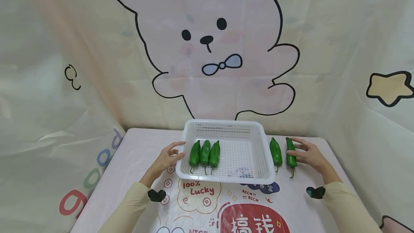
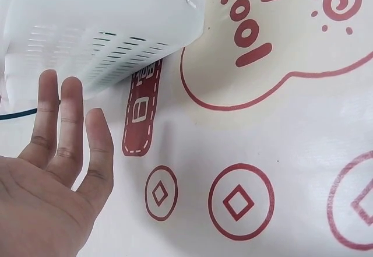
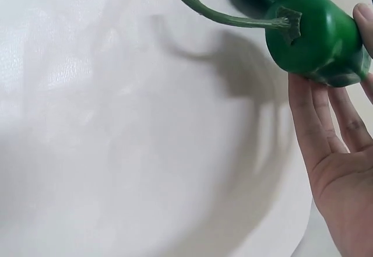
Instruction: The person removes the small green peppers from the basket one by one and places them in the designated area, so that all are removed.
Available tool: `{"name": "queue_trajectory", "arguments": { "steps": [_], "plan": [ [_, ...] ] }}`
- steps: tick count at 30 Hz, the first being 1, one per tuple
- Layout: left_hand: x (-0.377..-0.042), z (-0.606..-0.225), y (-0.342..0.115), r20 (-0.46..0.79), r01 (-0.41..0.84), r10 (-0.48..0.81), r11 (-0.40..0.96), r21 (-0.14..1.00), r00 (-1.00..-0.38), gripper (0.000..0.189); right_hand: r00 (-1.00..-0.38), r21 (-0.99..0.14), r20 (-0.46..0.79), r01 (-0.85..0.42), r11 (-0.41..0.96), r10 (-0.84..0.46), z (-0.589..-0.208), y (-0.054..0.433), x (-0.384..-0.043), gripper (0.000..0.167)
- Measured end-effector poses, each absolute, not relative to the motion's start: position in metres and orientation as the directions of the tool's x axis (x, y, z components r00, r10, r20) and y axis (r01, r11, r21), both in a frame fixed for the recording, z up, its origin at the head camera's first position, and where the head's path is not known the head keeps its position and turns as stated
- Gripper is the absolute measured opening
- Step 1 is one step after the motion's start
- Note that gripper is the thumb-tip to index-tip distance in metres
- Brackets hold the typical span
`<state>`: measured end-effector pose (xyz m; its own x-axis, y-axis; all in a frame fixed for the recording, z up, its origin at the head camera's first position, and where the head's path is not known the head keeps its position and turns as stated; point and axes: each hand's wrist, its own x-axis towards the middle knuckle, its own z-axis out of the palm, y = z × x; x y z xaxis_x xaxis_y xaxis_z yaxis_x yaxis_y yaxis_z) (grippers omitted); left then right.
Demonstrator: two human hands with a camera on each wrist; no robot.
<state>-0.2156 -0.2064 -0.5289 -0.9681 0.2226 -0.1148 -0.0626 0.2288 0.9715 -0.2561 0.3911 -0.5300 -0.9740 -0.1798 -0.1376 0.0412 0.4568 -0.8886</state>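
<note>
In the head view, my right hand [image 1: 311, 154] holds a long green chili pepper [image 1: 291, 154] at the table's right side. The right wrist view shows this pepper [image 3: 317, 38] stem-end toward the camera, between thumb and fingers, its shadow set apart from it. A second green pepper [image 1: 275, 152] lies just to the left, beside a white plastic basket [image 1: 226, 180]. Three more green peppers [image 1: 205, 153] lie side by side in the basket's left part. Fingers extended, my left hand [image 1: 166, 158] is at the basket's left wall; in the left wrist view its fingertips [image 2: 71, 88] overlap that wall.
A white tablecloth [image 1: 142, 143] with red printed lettering and coin shapes covers the table. Behind the basket hangs a curtain [image 1: 207, 92] with a cartoon animal on it. Similar sheets enclose the left and right sides.
</note>
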Motion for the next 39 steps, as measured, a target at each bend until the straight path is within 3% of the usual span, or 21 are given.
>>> {"name": "queue_trajectory", "arguments": {
  "steps": [29,39],
  "plan": [
    [-0.214,-0.527,-0.204,-0.13,-0.084,0.21,0.214,0.973,-0.969,0.056,-0.972,-0.832,-0.209,0.121,0.541,-0.105,-0.541,0.38,-0.264,0.08],
    [-0.214,-0.527,-0.204,-0.126,-0.079,0.204,0.222,0.972,-0.971,0.056,-0.992,-0.801,-0.115,0.06,0.595,-0.054,-0.542,0.389,-0.259,0.069]
  ]
}}
